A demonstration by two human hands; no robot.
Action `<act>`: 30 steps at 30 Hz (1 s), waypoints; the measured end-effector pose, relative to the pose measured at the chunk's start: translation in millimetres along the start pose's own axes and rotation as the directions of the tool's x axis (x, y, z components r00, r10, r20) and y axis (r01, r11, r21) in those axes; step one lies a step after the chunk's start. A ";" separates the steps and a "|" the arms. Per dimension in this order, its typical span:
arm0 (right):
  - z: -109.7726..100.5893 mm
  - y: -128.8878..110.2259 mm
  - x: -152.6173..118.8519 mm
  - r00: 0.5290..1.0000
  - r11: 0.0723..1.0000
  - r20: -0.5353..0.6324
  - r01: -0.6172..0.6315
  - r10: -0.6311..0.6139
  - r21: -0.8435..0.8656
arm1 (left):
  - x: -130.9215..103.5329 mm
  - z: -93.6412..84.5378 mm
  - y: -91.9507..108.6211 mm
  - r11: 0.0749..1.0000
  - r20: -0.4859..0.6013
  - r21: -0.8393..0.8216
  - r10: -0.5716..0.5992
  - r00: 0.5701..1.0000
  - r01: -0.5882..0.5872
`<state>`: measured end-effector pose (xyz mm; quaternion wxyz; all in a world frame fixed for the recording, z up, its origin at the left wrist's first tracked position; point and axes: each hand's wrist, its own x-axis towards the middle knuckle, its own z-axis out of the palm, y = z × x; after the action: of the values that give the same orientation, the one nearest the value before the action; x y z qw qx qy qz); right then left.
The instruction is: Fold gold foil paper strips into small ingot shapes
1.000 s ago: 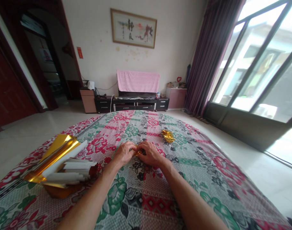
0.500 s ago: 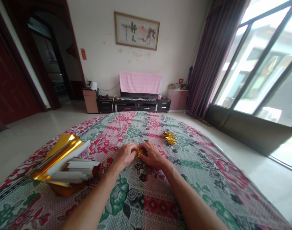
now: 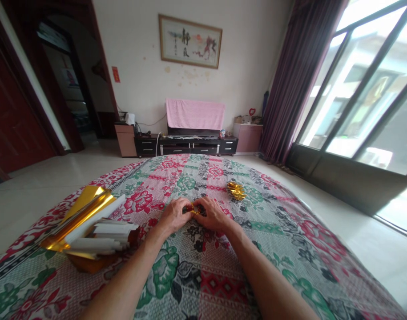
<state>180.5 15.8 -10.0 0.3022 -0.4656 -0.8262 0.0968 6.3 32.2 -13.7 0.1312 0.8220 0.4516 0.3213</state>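
Observation:
My left hand [image 3: 175, 216] and my right hand [image 3: 212, 214] meet above the middle of the patterned cloth. Between their fingertips is a small piece of gold foil [image 3: 194, 210], pinched from both sides; the fingers hide much of it. Beyond my right hand lies a little heap of folded gold foil pieces [image 3: 236, 191]. To the left of my left hand, white paper strips [image 3: 113, 233] are stacked beside a gold foil sheet [image 3: 90, 213].
The flowered cloth [image 3: 230, 249] covers a rounded table. Past its far edge stand a low black cabinet [image 3: 198, 144] and a pink cloth [image 3: 195, 114] draped over something. A purple curtain [image 3: 290, 80] hangs by the window at the right.
Both hands stay in nearly the same place, with slight finger movement. The gold foil piece between them has shifted a little and looks more stretched from side to side.

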 end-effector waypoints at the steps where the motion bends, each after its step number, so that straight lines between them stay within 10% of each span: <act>1: -0.2 -0.2 -0.1 1.000 1.000 0.002 -0.001 0.001 0.000 | 0.4 0.1 0.0 1.000 0.008 0.014 -0.010 1.000 0.010; 30: -13.2 -5.3 -1.4 0.996 0.996 -0.081 -0.030 0.037 0.079 | -8.2 -5.9 16.0 0.974 -0.075 0.221 0.059 0.995 -0.041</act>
<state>185.0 10.1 2.3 0.3521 -0.4709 -0.8007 0.1148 9.9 16.1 -4.5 0.0133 0.8288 0.4683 0.3059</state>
